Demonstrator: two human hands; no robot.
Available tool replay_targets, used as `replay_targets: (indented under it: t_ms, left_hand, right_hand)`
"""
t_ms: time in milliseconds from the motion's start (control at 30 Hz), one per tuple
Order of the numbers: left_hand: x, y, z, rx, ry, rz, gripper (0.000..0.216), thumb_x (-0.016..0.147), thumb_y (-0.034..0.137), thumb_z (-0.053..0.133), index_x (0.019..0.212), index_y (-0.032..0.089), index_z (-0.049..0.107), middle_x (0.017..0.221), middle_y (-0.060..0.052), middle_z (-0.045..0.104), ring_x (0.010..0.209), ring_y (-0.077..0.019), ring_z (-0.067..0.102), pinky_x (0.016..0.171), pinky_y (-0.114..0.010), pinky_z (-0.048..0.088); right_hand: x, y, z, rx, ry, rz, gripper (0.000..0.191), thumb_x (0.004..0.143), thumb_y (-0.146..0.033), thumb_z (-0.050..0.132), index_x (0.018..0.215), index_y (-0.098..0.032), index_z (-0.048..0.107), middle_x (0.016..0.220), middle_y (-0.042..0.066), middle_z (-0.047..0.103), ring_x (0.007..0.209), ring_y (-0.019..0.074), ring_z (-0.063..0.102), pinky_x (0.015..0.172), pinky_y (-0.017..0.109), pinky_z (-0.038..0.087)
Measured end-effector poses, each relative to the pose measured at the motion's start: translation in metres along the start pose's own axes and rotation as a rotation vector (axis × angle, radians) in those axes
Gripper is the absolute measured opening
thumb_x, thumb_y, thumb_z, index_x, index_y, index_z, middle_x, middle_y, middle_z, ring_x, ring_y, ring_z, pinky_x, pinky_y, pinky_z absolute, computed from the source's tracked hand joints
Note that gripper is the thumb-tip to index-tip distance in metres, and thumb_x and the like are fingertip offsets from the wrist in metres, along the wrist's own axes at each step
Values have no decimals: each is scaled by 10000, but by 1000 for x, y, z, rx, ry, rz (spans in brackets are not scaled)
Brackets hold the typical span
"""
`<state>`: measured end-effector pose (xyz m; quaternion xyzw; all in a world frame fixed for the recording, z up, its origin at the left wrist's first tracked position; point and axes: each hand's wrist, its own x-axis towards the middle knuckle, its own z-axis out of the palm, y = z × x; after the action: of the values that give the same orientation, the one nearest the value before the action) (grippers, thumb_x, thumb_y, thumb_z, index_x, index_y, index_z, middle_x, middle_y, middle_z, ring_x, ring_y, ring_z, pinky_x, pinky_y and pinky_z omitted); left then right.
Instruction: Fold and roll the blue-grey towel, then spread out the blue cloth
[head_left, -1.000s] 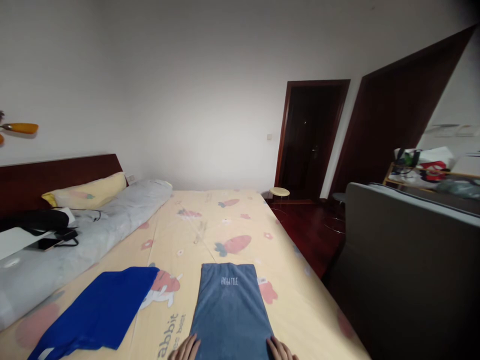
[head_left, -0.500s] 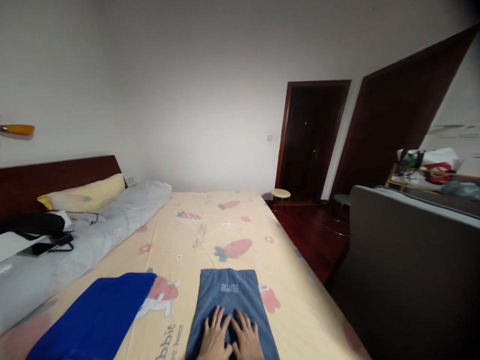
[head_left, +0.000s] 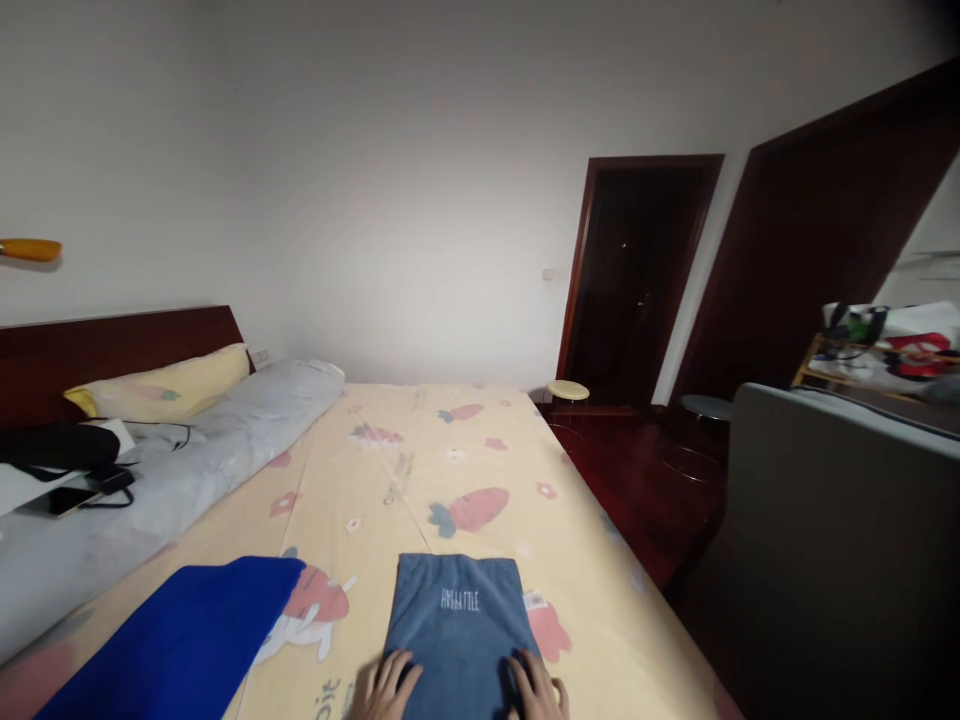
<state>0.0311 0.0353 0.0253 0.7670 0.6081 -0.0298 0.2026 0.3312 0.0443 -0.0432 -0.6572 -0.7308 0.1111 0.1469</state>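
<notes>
A folded grey-blue towel [head_left: 457, 615] with small white lettering lies flat on the yellow patterned bed sheet [head_left: 420, 470] near the bottom of the view. My left hand [head_left: 386, 688] rests on its near left corner, fingers spread. My right hand [head_left: 538, 688] presses the near right corner the same way. Both hands are cut off by the bottom edge of the view. A bright blue garment [head_left: 176, 640] lies spread on the sheet to the left of the towel, apart from it.
A grey rolled duvet [head_left: 172, 470] and a yellow pillow [head_left: 161, 385] lie along the dark headboard at left, with a phone and black items [head_left: 67, 475] on them. A grey sofa back [head_left: 840, 520] stands right of the bed. Round stools [head_left: 568, 392] stand near the dark doorway [head_left: 637, 270].
My hands moved from the towel's near corners to its middle, side by side, then spread apart again to the near corners. The view shifted slightly left.
</notes>
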Motion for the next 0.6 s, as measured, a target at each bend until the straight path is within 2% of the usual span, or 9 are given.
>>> replay_targets:
  t_ms: [133,200,267,333,400,500,600]
  left_hand:
    - [32,38,-8,-23,19,51,898,658,233,550,1479,308,195,1617,41,114,1489,-232,59,1224,-427,95]
    - [50,51,-10,-42,39,81,888,681,233,520,1485,309,150,1618,49,33,1491,-235,3,1221,-481,33]
    - [63,54,-10,-57,49,83,817,738,271,476,1483,323,147,1616,51,23,1491,-233,-5,1207,-533,-14]
    - [69,46,-9,-59,60,48,735,791,315,435,1475,351,169,1613,59,59,1490,-219,20,1204,-541,-8]
    - [68,29,-7,-51,87,24,657,846,373,379,1469,376,174,1607,76,96,1488,-196,63,1211,-511,42]
    - [57,3,-2,-25,149,11,589,897,456,281,1470,387,159,1598,89,127,1479,-170,128,1213,-463,102]
    - [46,-9,-2,13,157,-26,583,894,445,293,1465,382,193,1594,71,166,1469,-187,179,1197,-475,142]
  right_hand:
    - [34,-54,-13,105,-174,-164,637,756,-343,492,1389,-341,414,1544,30,322,1425,301,263,1150,550,205]
    - [48,-74,-16,136,-223,-203,697,746,-293,489,1426,-341,342,1571,24,245,1448,285,193,1164,552,157]
    - [57,-81,-18,137,-270,-240,731,741,-260,482,1444,-340,298,1578,34,209,1454,282,167,1165,565,133]
    - [61,-73,-21,111,-302,-269,718,751,-273,481,1441,-352,299,1575,35,205,1453,294,164,1156,594,121]
    - [60,-53,-25,80,-273,-234,659,784,-325,457,1430,-352,328,1568,26,226,1449,294,185,1153,601,131]
    - [55,-14,-31,47,-136,-46,571,858,-390,336,1424,-316,361,1546,27,294,1429,274,259,1145,579,202]
    - [52,10,-35,15,-93,72,559,869,-404,304,1408,-292,402,1523,31,352,1413,281,299,1135,575,234]
